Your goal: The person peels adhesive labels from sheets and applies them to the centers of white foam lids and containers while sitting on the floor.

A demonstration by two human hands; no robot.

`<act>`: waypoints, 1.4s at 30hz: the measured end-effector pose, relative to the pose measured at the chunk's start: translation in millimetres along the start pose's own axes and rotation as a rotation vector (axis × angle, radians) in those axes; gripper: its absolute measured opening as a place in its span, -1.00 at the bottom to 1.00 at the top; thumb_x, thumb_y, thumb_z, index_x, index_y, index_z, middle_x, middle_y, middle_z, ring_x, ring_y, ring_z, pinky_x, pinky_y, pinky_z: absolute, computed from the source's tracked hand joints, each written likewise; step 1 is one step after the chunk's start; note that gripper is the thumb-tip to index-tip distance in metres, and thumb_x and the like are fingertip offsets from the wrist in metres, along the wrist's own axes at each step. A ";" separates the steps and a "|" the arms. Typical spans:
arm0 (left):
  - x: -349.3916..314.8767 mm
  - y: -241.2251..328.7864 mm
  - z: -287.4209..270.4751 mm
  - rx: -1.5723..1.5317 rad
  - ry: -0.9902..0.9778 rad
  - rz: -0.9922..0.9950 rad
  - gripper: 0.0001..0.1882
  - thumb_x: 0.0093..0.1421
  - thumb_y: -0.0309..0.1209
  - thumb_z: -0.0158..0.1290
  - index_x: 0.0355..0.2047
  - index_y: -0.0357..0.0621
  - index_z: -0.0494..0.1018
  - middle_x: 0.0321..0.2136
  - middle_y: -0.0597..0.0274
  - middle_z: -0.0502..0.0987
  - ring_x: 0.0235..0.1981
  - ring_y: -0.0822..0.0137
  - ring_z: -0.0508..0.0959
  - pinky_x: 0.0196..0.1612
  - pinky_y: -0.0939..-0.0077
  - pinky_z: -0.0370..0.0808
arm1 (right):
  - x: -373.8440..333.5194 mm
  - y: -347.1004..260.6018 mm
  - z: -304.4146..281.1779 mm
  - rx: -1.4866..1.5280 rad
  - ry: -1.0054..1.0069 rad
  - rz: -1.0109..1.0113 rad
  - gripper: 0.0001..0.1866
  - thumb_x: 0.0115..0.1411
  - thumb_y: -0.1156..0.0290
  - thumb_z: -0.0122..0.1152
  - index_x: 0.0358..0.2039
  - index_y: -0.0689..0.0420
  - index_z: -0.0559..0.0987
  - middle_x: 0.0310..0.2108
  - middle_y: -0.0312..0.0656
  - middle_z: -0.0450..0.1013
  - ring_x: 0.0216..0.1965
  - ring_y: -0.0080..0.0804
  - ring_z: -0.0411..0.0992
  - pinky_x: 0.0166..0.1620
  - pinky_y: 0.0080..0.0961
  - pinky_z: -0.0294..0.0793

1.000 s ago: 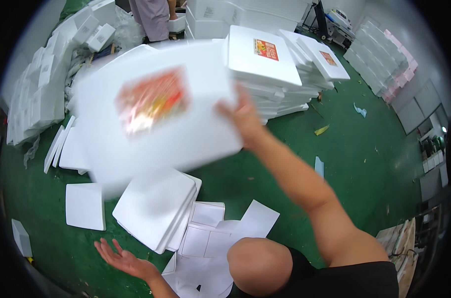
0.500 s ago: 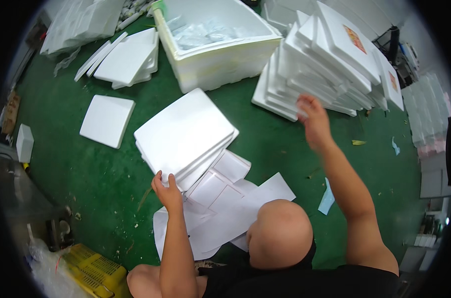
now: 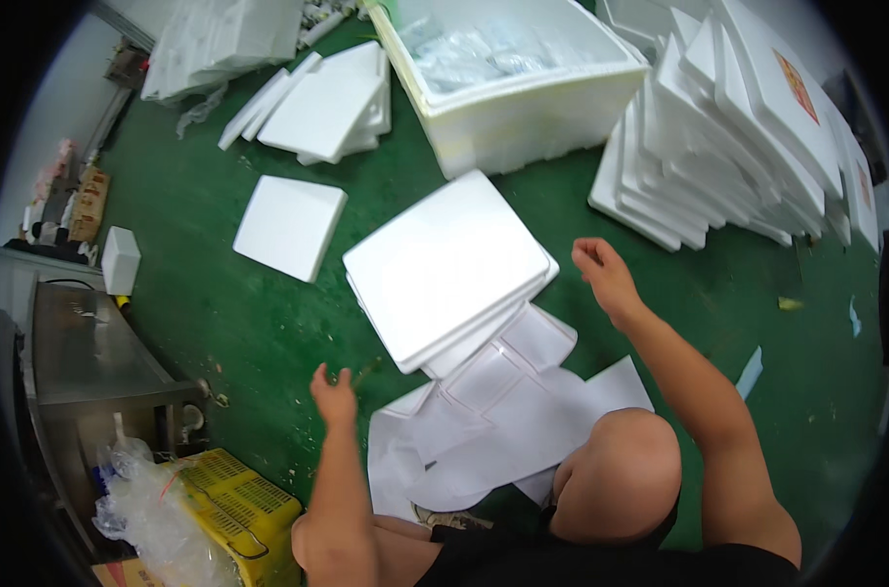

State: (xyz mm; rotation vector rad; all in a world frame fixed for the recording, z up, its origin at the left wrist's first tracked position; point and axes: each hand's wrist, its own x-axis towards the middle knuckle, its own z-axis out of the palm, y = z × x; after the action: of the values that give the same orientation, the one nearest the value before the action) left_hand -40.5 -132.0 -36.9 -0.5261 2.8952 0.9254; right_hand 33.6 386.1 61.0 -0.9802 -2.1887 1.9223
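Okay, the green floor (image 3: 278, 362) is carrying everything. The big foam box (image 3: 533, 122) is standing at the far side, with clear plastic packs lying inside. The tall panel pile (image 3: 704, 147) is standing to its right.

We're sitting closest to the short panel stack (image 3: 449, 269): it's lying flat ahead of our knees, mostly between our hands, with lower panels sticking out past the top one at the right and near edges. We're reading it as foam: light for its size, stiff, slightly slick, prone to denting or chipping at corners. For a hold, we're favouring opposite edges with spread pressure, below the top panel; pinching only the top risks leaving the others sliding.

White paper sheets (image 3: 537, 430) are spreading from the stack's near edge toward us, looking limp and easy to crease. A loose panel (image 3: 288, 227) is lying left of the stack, apart.

Our left hand (image 3: 335, 399) is hovering short of the stack, fingers parted, thumb out, holding and touching nothing. Our right hand (image 3: 611, 284) is hovering just beside the stack's right edge, fingers loosely bent, nothing showing in them, no contact.
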 end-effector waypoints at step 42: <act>846.6 230.7 1.6 0.660 0.369 0.510 0.04 0.03 -0.54 0.18 0.45 0.41 -0.05 0.44 0.26 0.04 0.45 0.11 0.03 0.36 -0.18 0.11 | 168.1 -161.8 385.4 0.268 0.202 0.554 -0.78 0.32 0.45 0.15 -0.04 0.20 0.50 -0.12 -0.17 0.53 -0.13 -0.40 0.51 -0.03 -0.49 0.42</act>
State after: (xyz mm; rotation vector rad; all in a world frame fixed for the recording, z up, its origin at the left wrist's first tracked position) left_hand -914.3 -211.7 -42.4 0.1176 3.4584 -0.1874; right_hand -338.7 132.5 66.3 -1.7672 -1.6043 2.1203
